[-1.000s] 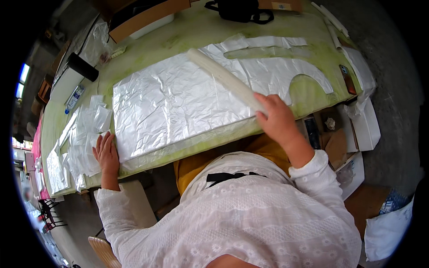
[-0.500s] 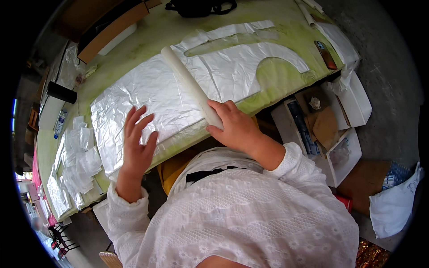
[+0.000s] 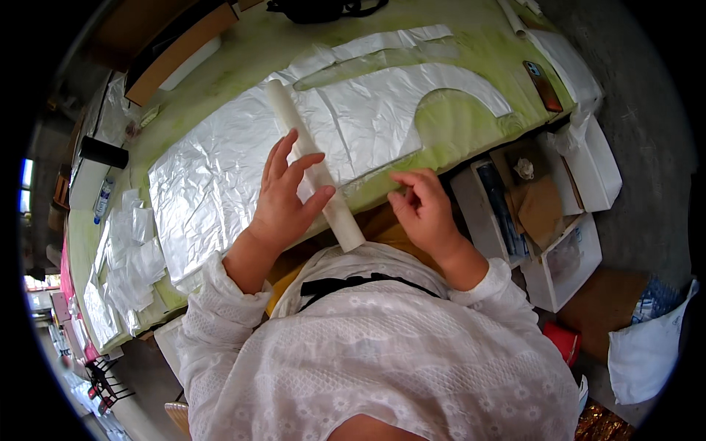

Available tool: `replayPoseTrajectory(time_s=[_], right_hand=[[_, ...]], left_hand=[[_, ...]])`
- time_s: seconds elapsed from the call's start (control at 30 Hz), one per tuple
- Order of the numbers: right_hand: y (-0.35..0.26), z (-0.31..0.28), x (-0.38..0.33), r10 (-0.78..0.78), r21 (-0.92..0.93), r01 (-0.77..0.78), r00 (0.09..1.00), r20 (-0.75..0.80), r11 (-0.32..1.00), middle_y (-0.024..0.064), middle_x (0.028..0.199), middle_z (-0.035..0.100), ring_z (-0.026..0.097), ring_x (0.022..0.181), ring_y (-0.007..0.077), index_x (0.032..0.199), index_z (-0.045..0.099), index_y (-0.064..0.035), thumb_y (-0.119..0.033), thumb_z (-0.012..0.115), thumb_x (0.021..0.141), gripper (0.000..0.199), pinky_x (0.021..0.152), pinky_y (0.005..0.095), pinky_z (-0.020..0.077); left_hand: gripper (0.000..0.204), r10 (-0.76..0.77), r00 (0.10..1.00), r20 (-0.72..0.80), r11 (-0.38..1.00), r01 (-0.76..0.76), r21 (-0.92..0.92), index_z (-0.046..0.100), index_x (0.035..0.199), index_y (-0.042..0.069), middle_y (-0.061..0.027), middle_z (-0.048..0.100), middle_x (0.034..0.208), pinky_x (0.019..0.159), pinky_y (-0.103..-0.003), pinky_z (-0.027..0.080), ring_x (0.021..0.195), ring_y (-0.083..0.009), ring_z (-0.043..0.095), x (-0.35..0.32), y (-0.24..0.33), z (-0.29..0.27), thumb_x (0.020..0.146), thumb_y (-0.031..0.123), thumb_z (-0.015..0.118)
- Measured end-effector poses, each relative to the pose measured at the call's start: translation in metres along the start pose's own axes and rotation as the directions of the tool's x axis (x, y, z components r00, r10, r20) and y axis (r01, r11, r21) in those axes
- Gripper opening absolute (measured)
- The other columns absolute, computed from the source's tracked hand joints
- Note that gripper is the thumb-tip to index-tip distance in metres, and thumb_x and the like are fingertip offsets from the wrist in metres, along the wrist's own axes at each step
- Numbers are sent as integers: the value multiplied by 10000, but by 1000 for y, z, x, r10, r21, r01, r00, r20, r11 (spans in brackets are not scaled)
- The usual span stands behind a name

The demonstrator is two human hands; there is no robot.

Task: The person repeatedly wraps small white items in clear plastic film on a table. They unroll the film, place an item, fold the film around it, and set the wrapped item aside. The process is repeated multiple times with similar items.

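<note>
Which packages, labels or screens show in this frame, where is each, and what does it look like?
Phone: far right of the green table, dark slab, orange-brown back.
White boxes: on the floor right of the right hand, open, rectangular.
Bottle: left table edge, small, white and blue.

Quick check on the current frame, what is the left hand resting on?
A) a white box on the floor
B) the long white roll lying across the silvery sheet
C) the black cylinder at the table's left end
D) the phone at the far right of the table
B: the left hand lies with fingers spread over the long white roll, which crosses the silvery sheet; the right hand is apart, at the table edge.
</note>
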State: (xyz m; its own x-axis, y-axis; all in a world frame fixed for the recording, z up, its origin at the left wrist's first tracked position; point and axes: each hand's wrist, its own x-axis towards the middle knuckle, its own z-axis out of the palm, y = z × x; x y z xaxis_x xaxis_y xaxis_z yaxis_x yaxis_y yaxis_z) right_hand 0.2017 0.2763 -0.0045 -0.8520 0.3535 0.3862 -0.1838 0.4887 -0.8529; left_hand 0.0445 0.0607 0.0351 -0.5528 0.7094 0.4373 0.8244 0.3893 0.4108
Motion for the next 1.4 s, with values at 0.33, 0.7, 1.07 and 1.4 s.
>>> replayPoseTrajectory(time_s=[0.33,0.7,1.07,1.4], right_hand=[[17,6,-3,-120,65,116,992,47,991,102,993,636,627,790,206,1068,683,-40,25,697,874,205,668,283,500],[33,-21,-13,-43,58,44,999,-23,997,98,970,642,603,766,182,1041,693,-15,57,681,886,172,657,275,487],[25,-17,4,-196,-56,193,979,-54,980,113,991,675,629,847,293,1028,697,-49,39,690,837,210,756,366,512],[70,-13,114,-453,-387,374,881,-137,843,106,1047,688,609,977,338,1059,678,-72,-60,707,775,286,888,432,489]], left_hand=[[458,-268,874,406,958,286,16,697,1218,120,-162,672,1233,948,-405,531,1136,-344,651,106,29,87,838,362,778],[330,-281,878,388,952,307,-5,752,1055,122,-68,738,1010,866,-363,552,948,-247,713,106,33,93,849,380,743],[243,-405,752,521,731,608,-309,734,1040,85,-6,705,904,758,-302,517,813,-128,624,114,-3,102,898,282,716],[250,-465,640,612,437,767,-470,741,976,54,-24,688,855,694,-300,502,773,-121,611,119,-4,91,846,268,749]])
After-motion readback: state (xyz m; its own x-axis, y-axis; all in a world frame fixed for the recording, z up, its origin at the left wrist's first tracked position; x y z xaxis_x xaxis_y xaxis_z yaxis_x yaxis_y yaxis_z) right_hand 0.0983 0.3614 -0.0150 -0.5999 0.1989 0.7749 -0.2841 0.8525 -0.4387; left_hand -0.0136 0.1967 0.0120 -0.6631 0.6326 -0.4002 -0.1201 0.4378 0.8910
